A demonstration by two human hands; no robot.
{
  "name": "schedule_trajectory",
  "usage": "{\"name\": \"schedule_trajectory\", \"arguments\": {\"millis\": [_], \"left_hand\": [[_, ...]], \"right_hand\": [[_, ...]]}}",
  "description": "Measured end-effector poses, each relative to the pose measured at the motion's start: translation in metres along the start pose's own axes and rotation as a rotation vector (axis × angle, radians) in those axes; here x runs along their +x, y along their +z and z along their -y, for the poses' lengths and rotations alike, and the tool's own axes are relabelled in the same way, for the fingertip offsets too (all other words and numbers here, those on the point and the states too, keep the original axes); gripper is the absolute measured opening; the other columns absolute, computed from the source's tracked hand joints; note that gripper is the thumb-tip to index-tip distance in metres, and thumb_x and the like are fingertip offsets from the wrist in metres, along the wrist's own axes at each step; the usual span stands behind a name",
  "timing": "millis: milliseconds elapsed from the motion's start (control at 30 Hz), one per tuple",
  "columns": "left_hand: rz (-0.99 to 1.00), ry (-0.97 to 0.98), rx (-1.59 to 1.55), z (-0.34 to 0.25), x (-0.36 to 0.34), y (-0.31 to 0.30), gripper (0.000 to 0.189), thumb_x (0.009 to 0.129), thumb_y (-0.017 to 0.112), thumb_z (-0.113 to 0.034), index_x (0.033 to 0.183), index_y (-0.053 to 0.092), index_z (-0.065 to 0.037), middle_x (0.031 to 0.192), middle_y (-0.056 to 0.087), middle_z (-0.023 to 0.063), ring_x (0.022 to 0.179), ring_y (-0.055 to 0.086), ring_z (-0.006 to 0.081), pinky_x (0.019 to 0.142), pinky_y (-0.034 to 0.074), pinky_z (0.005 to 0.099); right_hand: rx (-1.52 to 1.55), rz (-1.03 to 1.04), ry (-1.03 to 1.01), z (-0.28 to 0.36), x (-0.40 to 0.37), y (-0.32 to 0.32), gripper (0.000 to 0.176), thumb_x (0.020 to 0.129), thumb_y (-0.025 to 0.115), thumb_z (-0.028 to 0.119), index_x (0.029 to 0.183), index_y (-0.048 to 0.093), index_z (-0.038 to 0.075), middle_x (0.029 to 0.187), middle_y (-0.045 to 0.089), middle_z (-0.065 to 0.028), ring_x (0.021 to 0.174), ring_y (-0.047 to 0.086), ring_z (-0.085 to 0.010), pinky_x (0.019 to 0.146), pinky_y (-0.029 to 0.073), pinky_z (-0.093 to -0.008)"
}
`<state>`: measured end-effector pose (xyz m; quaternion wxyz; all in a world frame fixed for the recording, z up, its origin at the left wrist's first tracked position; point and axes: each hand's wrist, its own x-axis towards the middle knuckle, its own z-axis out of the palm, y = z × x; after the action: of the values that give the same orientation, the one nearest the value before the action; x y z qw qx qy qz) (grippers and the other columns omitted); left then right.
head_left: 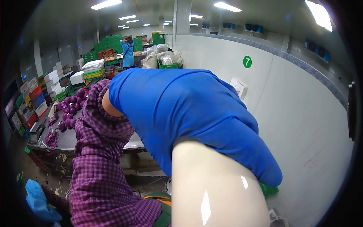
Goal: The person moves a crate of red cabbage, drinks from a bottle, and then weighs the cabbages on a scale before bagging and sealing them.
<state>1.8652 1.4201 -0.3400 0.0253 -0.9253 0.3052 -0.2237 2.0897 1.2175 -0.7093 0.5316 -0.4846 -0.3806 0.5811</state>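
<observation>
The left hand (pixel 189 106), in a blue glove, was closed over the upper end of a glossy, cream-coloured object (pixel 211 189), with the glove pressed against its surface. The object rose from the bottom edge, right of the middle and very near the camera (its lower end was cut off, so I could not tell what it was). A strip of bare wrist showed between the glove and a purple checked sleeve (pixel 98 170). The right hand was out of view, and I could not tell its state.

Beyond the sleeve, to the left, purple cabbages (pixel 70 102) lay heaped on a metal table (pixel 72 137), with scraps on the floor beside it. White boxes (pixel 53 81) were stacked past the table's left side. Farther back, a person in blue (pixel 128 55) stood near green crates (pixel 109 42). A pale wall (pixel 302 113) ran along the right, bearing a round green sign (pixel 247 61) (it read 7), and lights (pixel 227 6) shone on the ceiling.
</observation>
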Motion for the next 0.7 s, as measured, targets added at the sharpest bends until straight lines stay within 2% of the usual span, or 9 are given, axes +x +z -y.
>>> {"name": "schedule_trajectory", "arguments": {"millis": [100,333,400,533,633,700], "left_hand": [[-0.081,0.036,-0.015,0.002,0.003,0.006,0.022,0.086,0.064,-0.013,0.106,0.070,-0.007,0.091,0.068,0.0030,0.064,0.058,0.0124,0.057,0.047,0.0247],[-0.005,0.038,0.039,-0.018,0.027,-0.011,0.023,0.085,0.065,-0.014,0.106,0.070,-0.007,0.091,0.067,0.0027,0.067,0.059,0.0123,0.060,0.048,0.0250],[0.041,-0.157,-0.032,-0.035,0.044,-0.021,0.022,0.085,0.065,-0.015,0.106,0.071,-0.008,0.091,0.067,0.0017,0.068,0.059,0.0120,0.061,0.047,0.0247],[-0.003,-0.159,-0.023,-0.044,0.045,-0.021,0.022,0.085,0.066,-0.016,0.106,0.071,-0.010,0.092,0.067,0.0004,0.068,0.059,0.0115,0.061,0.047,0.0246],[0.053,-0.191,-0.008,-0.048,0.043,-0.019,0.023,0.085,0.066,-0.016,0.107,0.071,-0.011,0.092,0.067,-0.0002,0.068,0.059,0.0111,0.062,0.047,0.0243],[-0.149,-0.028,0.052,-0.043,0.038,-0.008,0.023,0.085,0.066,-0.016,0.107,0.071,-0.012,0.092,0.067,-0.0005,0.068,0.059,0.0107,0.062,0.047,0.0241]], "right_hand": [[-0.031,-0.006,0.001,0.002,-0.004,-0.001,0.051,0.086,0.060,0.004,0.133,0.042,0.000,0.127,0.051,-0.0110,0.116,0.048,-0.0203,0.097,0.037,-0.0309],[-0.017,-0.025,0.001,0.009,-0.020,0.008,0.052,0.088,0.061,0.010,0.134,0.040,-0.001,0.129,0.050,-0.0125,0.119,0.047,-0.0210,0.098,0.037,-0.0317],[-0.022,-0.020,0.006,0.010,-0.022,0.011,0.053,0.088,0.061,0.011,0.135,0.040,-0.001,0.129,0.049,-0.0128,0.119,0.047,-0.0211,0.098,0.037,-0.0317],[-0.017,-0.012,0.004,0.005,-0.028,0.015,0.054,0.088,0.061,0.012,0.135,0.039,-0.002,0.130,0.049,-0.0133,0.118,0.047,-0.0213,0.098,0.037,-0.0316],[-0.083,-0.006,0.059,0.014,-0.033,0.020,0.054,0.088,0.061,0.012,0.135,0.039,-0.002,0.129,0.050,-0.0135,0.116,0.049,-0.0212,0.097,0.038,-0.0313],[-0.085,-0.014,0.034,0.008,-0.034,0.021,0.053,0.088,0.061,0.011,0.134,0.040,-0.002,0.128,0.051,-0.0135,0.115,0.049,-0.0209,0.097,0.038,-0.0311]]}}
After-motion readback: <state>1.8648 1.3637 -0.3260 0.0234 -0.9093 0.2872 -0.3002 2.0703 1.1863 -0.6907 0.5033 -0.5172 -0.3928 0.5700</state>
